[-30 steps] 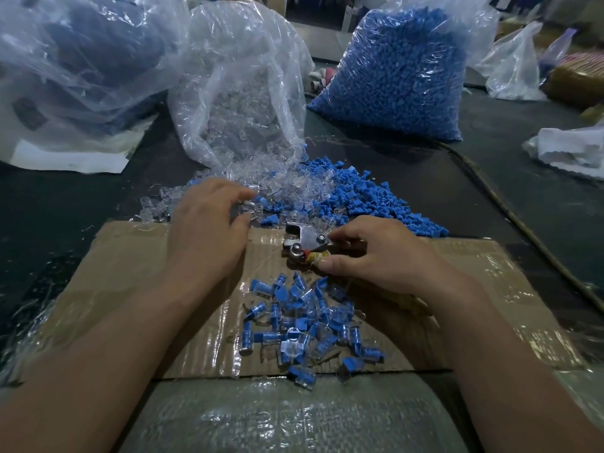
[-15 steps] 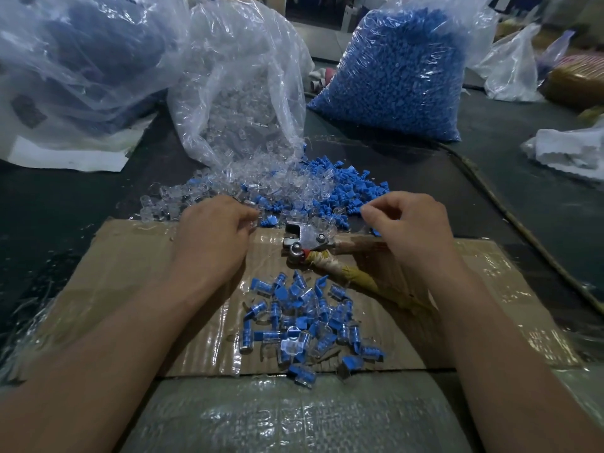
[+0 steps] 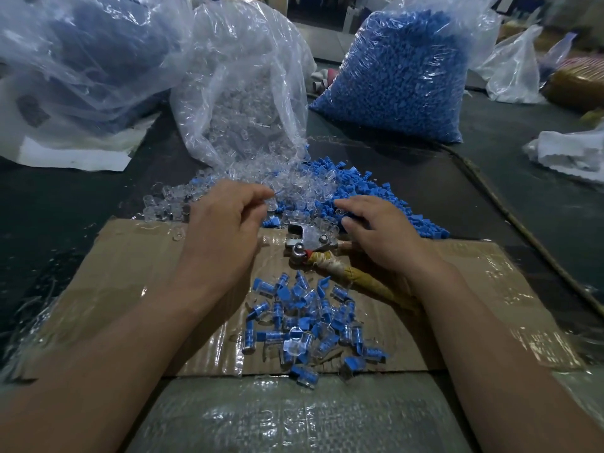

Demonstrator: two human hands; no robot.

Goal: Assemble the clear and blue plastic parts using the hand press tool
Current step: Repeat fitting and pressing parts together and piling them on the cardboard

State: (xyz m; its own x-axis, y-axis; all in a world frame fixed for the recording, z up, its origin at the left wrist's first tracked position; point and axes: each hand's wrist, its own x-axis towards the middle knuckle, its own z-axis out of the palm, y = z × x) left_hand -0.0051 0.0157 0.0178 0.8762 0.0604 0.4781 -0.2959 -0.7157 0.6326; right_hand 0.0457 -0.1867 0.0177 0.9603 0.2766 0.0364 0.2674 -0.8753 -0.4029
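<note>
Left hand (image 3: 225,230) sits at the near edge of the clear parts (image 3: 300,181), wrist over the cardboard (image 3: 130,263). Its grip is curled, thumb & forefinger drawn close together right at the clear heap; can't tell whether a part is pinched btwn them.

Right hand (image 3: 382,233) reaches palm-down into the blue parts (image 3: 362,188), where blue & clear mix. Its grip is spread, fingers (image 3: 346,204) nearly straight w/ the tips on the pile, nothing held.

Press tool (image 3: 307,240) lies flat on the cardboard btwn the two hands, untouched. The metal head points left, just beside the piles. The handles, wrapped in yellowish tape, run back & right under the right wrist.

Joined pieces (image 3: 304,322), clear w/ blue inserts, lie in a loose heap on the cardboard nearer the person, just below the tool.

Both loose piles lie on the dark surface (image 3: 81,197) at the cardboard's far edge, clear more to the left, blue to the right. The clear ones spill from an open plastic bag (image 3: 242,86) behind them. A full sack of blue parts (image 3: 402,76) stands farther back on the right, well apart from the hands. A big crumpled bag (image 3: 81,44) w/ dark contents is at far left. A cord (image 3: 510,217) runs along the right side.
</note>
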